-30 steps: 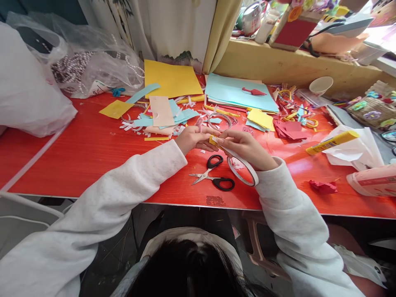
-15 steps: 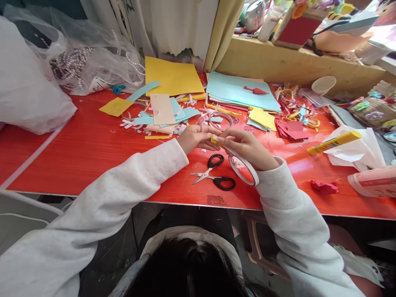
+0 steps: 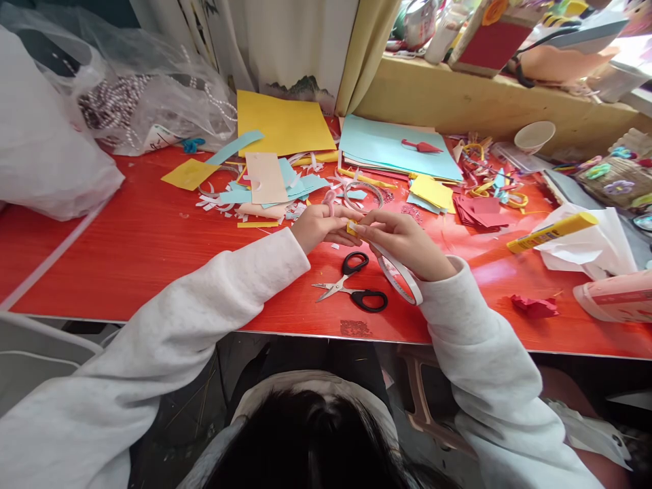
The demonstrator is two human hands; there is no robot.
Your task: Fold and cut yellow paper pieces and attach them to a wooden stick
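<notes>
My left hand [image 3: 322, 225] is closed on a small piece of yellow paper [image 3: 351, 227], held at its fingertips. My right hand [image 3: 402, 241] grips a roll of white double-sided tape [image 3: 407, 285], which hangs below the palm toward the wrist. The tape's loose end lies against the yellow piece between the two hands. Black-handled scissors [image 3: 351, 284] lie with their blades apart on the red table [image 3: 163, 272], just below my hands. Another tape roll [image 3: 364, 197] rests flat on the table beyond my fingers.
Cut paper scraps [image 3: 267, 180] are strewn behind my left hand. Blue sheets [image 3: 397, 146] and a yellow sheet [image 3: 285, 125] lie at the back. A glue stick [image 3: 553, 233], white tissue [image 3: 591, 251] and paper cup [image 3: 534, 138] are on the right. Plastic bags [image 3: 51, 129] stand at left.
The tape roll in my right hand has shifted slightly left and turned a little. Both hands keep nearly the same place, with the tape end still at the yellow paper.
</notes>
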